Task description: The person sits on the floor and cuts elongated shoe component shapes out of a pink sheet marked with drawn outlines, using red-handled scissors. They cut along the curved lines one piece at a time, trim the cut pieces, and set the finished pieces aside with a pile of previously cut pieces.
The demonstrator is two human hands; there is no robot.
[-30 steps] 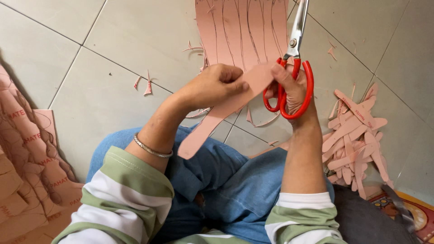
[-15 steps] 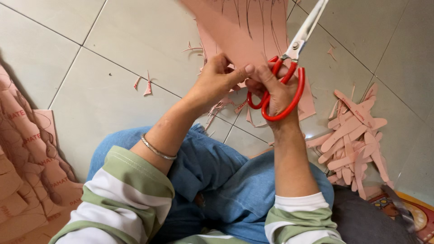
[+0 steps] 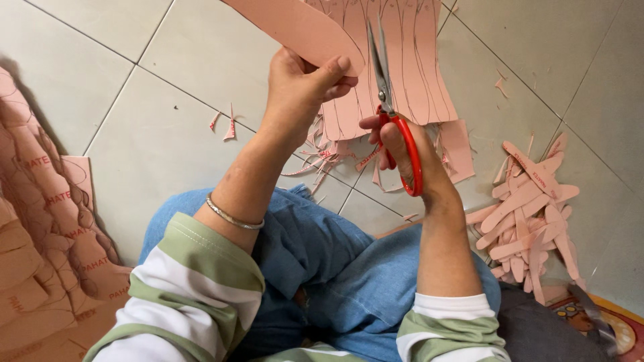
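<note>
Tiled floor holds cut pink strips beside scissors.

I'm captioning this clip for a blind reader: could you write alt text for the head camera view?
Seen from above, a seated person's right hand works red-handled scissors into a pink sheet marked with curved outlines, while the left hand grips a cut strip of it. A pile of cut pink pieces lies on the tiled floor to the right.

No packages, signs or screens are seen. Printing is borne only by the pink sheets stacked at the left edge of the tiled floor, where red lettering is repeated between curved outlines, and faintly by the pink cut strips piled at right.
</note>
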